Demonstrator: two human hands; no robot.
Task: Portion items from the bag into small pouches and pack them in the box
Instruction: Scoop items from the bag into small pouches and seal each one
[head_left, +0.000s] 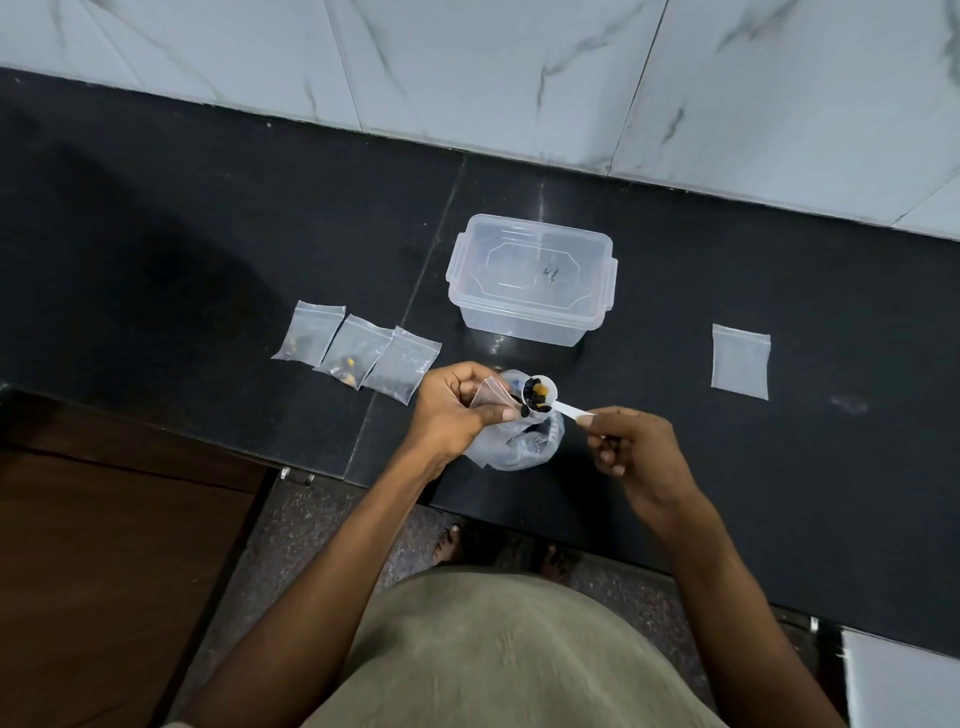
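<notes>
My left hand (457, 408) pinches a small clear pouch (488, 393) open above the plastic bag (519, 447) of dark items. My right hand (634, 449) holds the handle of a white scoop (543, 393) filled with dark and a few yellow pieces, its bowl at the pouch's mouth. Three filled pouches (358, 353) lie side by side to the left. One empty pouch (740, 361) lies flat at the right. A clear plastic box (530, 283) with its lid on stands behind the bag.
All of it sits on a black stone counter (208, 234) backed by a marble-tiled wall (519, 67). A brown wooden cabinet (104, 545) is below at the left. My feet show on the speckled floor (322, 525) under the counter edge.
</notes>
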